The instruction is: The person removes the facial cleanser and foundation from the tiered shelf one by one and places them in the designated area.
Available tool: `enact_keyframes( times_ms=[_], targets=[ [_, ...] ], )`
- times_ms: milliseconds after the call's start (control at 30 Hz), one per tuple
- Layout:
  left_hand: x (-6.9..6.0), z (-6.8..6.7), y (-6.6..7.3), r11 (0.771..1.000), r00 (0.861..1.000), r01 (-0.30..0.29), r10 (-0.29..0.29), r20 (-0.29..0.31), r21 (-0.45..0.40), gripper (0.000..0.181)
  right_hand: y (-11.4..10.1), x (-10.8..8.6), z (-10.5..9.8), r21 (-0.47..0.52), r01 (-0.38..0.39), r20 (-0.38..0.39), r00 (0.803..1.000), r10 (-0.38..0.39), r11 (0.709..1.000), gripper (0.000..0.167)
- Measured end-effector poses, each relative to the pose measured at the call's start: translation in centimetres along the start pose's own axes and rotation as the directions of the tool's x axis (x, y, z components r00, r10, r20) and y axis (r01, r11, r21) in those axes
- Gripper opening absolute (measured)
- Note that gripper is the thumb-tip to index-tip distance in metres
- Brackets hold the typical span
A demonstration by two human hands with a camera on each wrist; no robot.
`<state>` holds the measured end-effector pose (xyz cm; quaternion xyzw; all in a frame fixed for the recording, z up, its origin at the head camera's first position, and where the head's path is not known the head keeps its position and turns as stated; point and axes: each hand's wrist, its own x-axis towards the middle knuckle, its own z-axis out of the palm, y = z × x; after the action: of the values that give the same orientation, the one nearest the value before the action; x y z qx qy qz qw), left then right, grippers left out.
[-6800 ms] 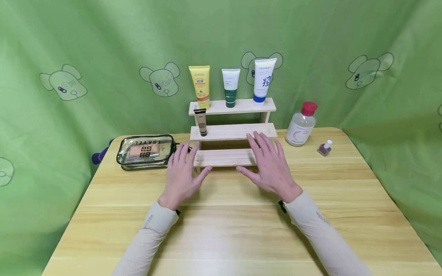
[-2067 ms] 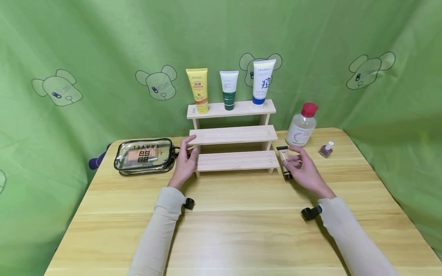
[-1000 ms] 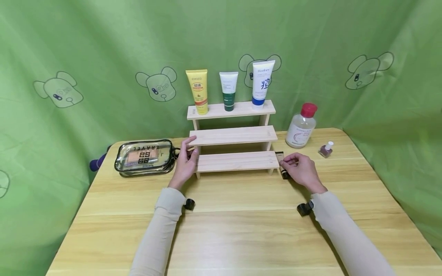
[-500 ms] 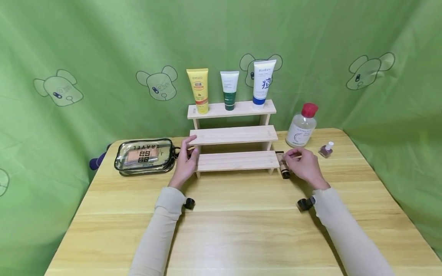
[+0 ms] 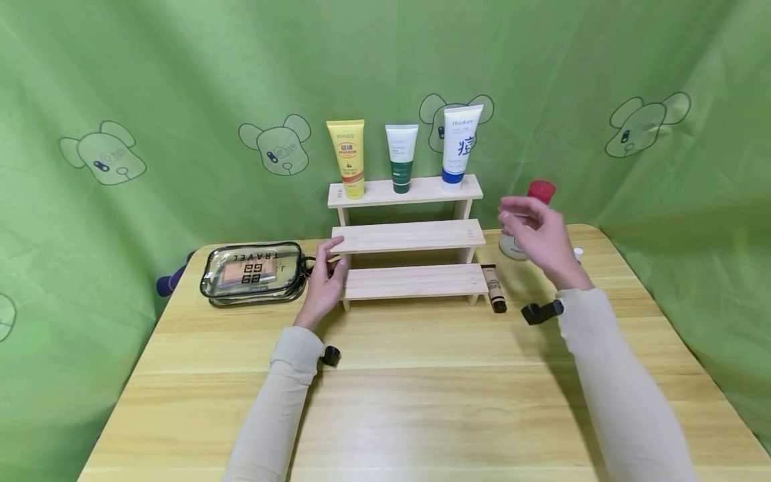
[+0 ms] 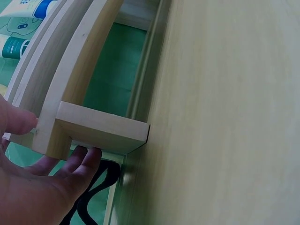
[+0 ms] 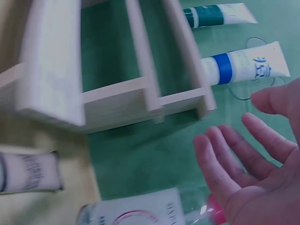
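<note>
My left hand (image 5: pixel 325 284) holds the left end of a three-tier wooden stand (image 5: pixel 415 281). In the left wrist view its thumb is at the boards and its fingers (image 6: pixel 89 164) lie against the end panel. My right hand (image 5: pixel 542 237) is raised with nothing in it, between the camera and a clear bottle with a red cap (image 5: pixel 541 191); the hand hides much of the bottle. In the right wrist view its fingers are spread and relaxed. A small beige tube with black ends (image 5: pixel 494 289) lies flat on the table beside the stand's right end.
On the top tier stand a yellow tube (image 5: pixel 348 161), a white-and-green tube (image 5: pixel 401 157) and a white-and-blue tube (image 5: pixel 460 147). A clear travel pouch (image 5: pixel 251 271) lies on the left. A nail polish bottle's white cap (image 5: pixel 578 253) shows behind my right wrist.
The beige tube, earlier upright on the middle tier, now lies right of the stand. My right hand has let go of it and moved up and away. My left hand has stayed at the stand.
</note>
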<state>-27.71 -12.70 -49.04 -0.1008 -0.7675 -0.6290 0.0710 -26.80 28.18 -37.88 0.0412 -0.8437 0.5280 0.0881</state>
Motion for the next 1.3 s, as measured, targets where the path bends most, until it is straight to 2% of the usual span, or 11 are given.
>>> enact_keyframes(
  times_ms=[267,400,633,800,933,1133,1200,1300],
  targets=[
    [-0.3,-0.1,0.0,1.000,1.000,-0.006,0.006,0.007,0.006,0.047,-3.3,3.2,0.0,0.169,-0.044,0.009,0.999,0.044,0.985,0.061],
    [-0.4,0.0,-0.1,1.000,1.000,-0.002,0.002,0.015,-0.002,0.048,-4.6,4.6,0.4,0.181,-0.058,0.032,0.998,0.053,0.982,0.064],
    [-0.4,0.2,-0.1,1.000,1.000,0.002,-0.002,0.011,-0.024,0.049,-6.3,7.4,1.1,0.086,-0.033,0.096,0.995,0.025,0.996,0.070],
    [0.0,-0.1,0.0,1.000,1.000,-0.010,0.010,0.009,-0.012,0.049,-6.9,9.3,1.9,0.127,-0.042,0.151,0.988,0.023,0.991,0.071],
    [-0.1,-0.2,0.9,1.000,1.000,-0.005,0.005,0.008,-0.013,0.050,-7.2,10.1,2.3,0.232,-0.080,0.170,0.985,0.041,0.969,0.074],
    [-1.1,-0.5,3.5,1.000,1.000,-0.014,0.014,0.025,-0.027,0.050,-7.3,11.2,2.9,0.391,-0.186,0.238,0.966,0.096,0.901,0.075],
    [-1.2,-0.5,3.8,1.000,0.999,-0.009,0.010,0.032,-0.026,0.050,-7.2,11.3,3.0,0.411,-0.212,0.257,0.960,0.111,0.887,0.074],
    [-0.8,-0.3,2.7,1.000,0.999,0.003,-0.002,0.032,-0.018,0.050,-7.0,11.3,3.1,0.420,-0.230,0.268,0.956,0.122,0.878,0.072]
  ],
)
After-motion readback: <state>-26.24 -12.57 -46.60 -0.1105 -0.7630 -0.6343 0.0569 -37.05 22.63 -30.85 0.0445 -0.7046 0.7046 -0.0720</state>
